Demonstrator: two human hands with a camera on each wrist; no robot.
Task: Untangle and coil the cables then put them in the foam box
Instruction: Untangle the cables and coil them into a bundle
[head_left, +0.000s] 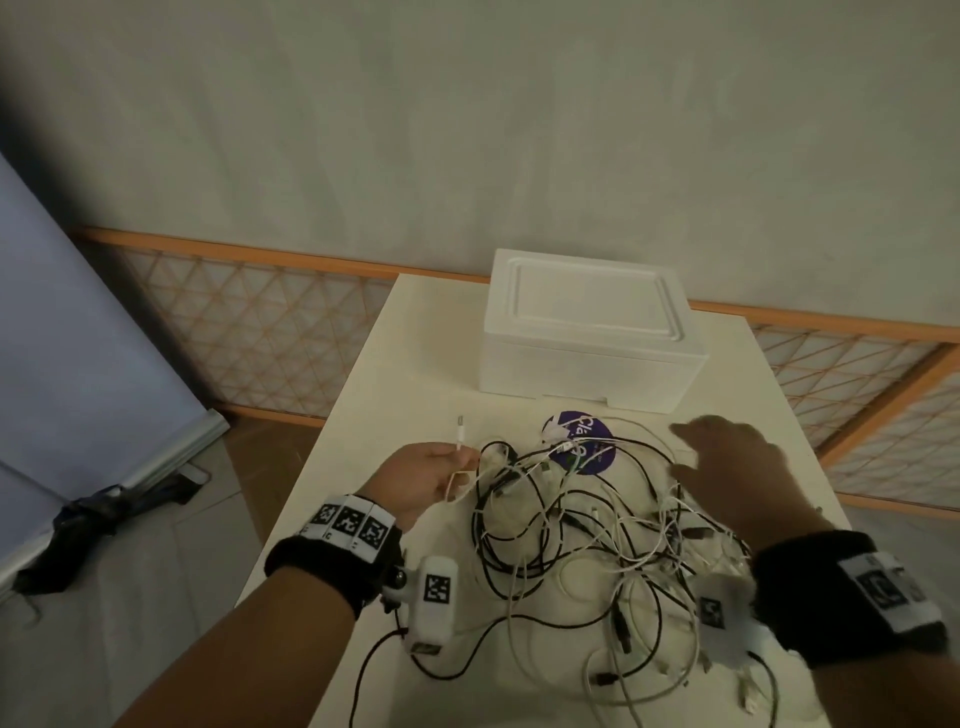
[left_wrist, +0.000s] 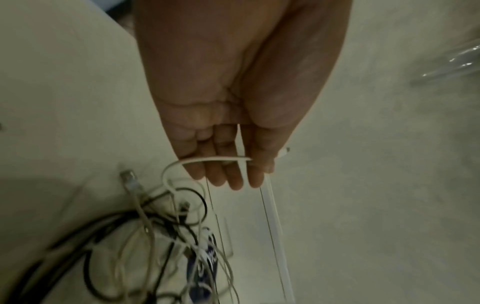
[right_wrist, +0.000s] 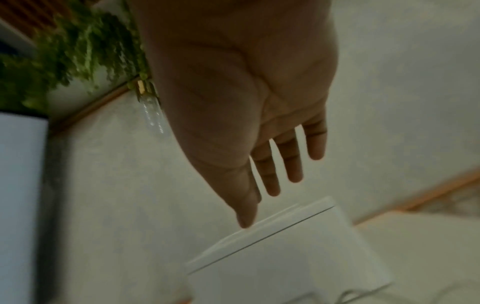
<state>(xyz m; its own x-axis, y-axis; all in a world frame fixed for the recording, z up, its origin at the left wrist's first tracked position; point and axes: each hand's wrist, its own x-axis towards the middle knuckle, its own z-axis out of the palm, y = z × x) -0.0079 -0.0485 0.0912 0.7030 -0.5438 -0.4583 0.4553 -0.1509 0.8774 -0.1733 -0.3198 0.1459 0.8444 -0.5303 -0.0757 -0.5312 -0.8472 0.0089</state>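
A tangle of black and white cables (head_left: 582, 530) lies spread over the near half of the white table (head_left: 395, 364). My left hand (head_left: 431, 475) pinches a white cable (head_left: 460, 436) near its plug, which sticks up above the fingers; in the left wrist view the white cable (left_wrist: 215, 159) loops across my fingers (left_wrist: 228, 174). My right hand (head_left: 727, 462) hovers flat above the right side of the tangle, its fingers (right_wrist: 291, 164) straight and spread, holding nothing. The white foam box (head_left: 587, 338) stands behind the cables with its lid on.
A round purple sticker (head_left: 592, 441) lies under the cables in front of the box. Wall and lattice fence (head_left: 260, 322) run behind the table. A dark bag (head_left: 88, 525) lies on the floor at the left, beside a pale blue panel (head_left: 78, 332).
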